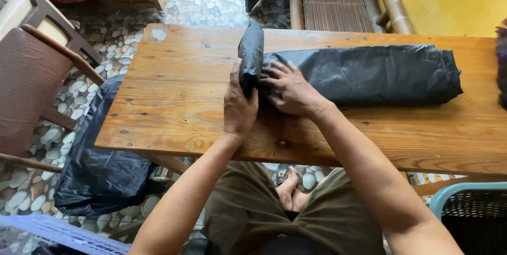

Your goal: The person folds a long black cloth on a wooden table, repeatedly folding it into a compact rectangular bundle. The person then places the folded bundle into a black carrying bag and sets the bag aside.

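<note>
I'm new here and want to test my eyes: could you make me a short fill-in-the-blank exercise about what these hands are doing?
1. Both hands work on a long roll of ____ plastic sheet.
2. The roll lies on a ____ table.
3. The left hand grips the roll's turned-up ____, while the right hand presses flat beside it.
4. Below the table's left edge hangs a dark ____.

Missing words: black; wooden; end; bag

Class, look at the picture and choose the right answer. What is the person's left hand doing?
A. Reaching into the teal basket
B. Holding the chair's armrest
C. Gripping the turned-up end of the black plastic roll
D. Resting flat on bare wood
C: the left hand clasps the upturned end of the black plastic roll, while the right hand presses on the roll beside it on the wooden table.
</note>
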